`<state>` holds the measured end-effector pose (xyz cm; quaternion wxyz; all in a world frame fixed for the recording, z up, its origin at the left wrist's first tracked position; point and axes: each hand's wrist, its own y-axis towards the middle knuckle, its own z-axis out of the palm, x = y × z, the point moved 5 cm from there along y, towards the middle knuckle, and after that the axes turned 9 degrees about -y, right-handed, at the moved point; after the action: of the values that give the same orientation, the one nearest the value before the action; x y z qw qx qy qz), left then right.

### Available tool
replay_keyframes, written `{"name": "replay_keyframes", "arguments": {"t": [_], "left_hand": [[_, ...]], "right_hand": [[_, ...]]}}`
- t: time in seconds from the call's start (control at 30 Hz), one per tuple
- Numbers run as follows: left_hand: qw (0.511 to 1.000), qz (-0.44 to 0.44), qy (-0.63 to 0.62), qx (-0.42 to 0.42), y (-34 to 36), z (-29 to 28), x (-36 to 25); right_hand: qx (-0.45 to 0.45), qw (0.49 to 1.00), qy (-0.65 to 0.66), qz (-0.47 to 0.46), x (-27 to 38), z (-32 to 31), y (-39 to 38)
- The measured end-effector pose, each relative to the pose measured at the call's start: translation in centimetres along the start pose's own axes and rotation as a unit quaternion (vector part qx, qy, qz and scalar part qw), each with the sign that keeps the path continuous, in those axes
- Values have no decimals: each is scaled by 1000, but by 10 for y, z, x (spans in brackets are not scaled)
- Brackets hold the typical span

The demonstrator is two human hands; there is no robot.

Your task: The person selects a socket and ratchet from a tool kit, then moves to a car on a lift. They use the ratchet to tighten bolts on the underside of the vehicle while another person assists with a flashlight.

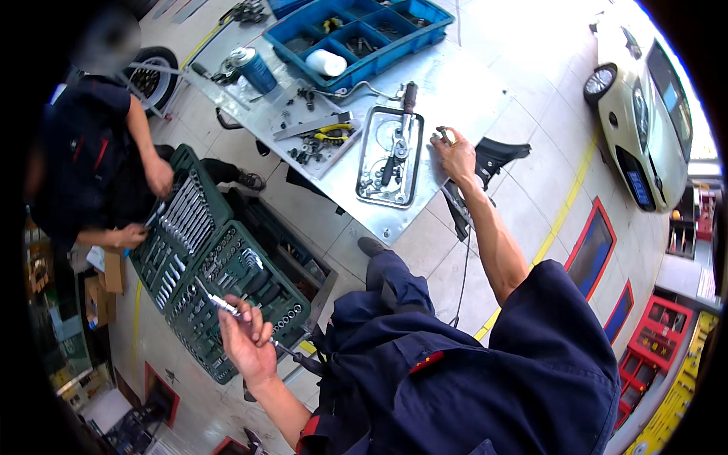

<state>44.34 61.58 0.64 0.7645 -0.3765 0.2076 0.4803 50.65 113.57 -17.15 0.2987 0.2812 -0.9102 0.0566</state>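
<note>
Silver tool [223, 304] sat gripped in your curled left hand [250, 354] over the near edge of the green tool case [216, 199], while your right hand [458, 159] pinched a small metal piece [448, 137] at the right edge of the worktop [455, 91].

Around my metal desk [462, 80] I see pale floor tiles [523, 201], with a yellow line [558, 224] and red-framed panels [591, 246] in the floor to its right, a red cabinet [657, 334] and yellow board [681, 394] farther right of it, and white glare [707, 129] well beyond its right side.
</note>
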Motion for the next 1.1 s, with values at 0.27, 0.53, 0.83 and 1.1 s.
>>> {"name": "replay_keyframes", "arguments": {"t": [0.27, 0.53, 0.83, 1.1], "left_hand": [[957, 45, 287, 25, 5, 57, 30], [894, 131, 423, 65, 6, 96, 31], [837, 258, 483, 19, -9, 118, 16], [860, 227, 457, 3, -14, 121, 21]], "right_hand": [[239, 930, 263, -97, 158, -53, -55], [451, 781, 258, -347, 305, -93, -140], [438, 761, 257, -403, 318, -95, -140], [523, 757, 288, -267, 305, -82, -147]]}}
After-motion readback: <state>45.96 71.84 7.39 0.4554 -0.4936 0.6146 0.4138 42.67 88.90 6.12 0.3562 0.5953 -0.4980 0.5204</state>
